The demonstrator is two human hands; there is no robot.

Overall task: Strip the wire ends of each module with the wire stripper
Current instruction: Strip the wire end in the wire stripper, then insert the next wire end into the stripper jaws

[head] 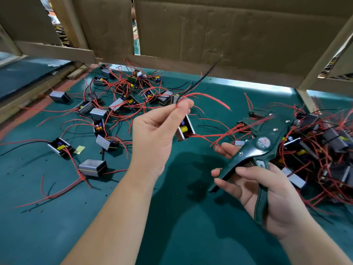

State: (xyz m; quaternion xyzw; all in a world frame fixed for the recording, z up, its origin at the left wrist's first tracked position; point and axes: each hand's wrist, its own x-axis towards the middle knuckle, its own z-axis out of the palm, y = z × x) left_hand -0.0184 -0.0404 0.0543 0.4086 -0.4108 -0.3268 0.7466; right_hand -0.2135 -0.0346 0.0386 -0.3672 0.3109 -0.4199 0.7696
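Note:
My left hand [158, 131] is raised over the middle of the table and pinches the red and black wires [202, 87] of one module between thumb and fingers. That module [184, 129], a small open case with a yellow part inside, hangs just behind the hand. The wire ends stick up and to the right, blurred. My right hand [267, 190] grips the handles of a dark green wire stripper [265, 138], its jaws pointing up and left, apart from the wires.
Several modules with red and black wires lie scattered on the green mat [172, 226] at left [114, 104]. A dense pile of modules [321, 146] lies at right. Cardboard panels [210, 29] on a wooden frame stand behind. Small insulation scraps dot the mat.

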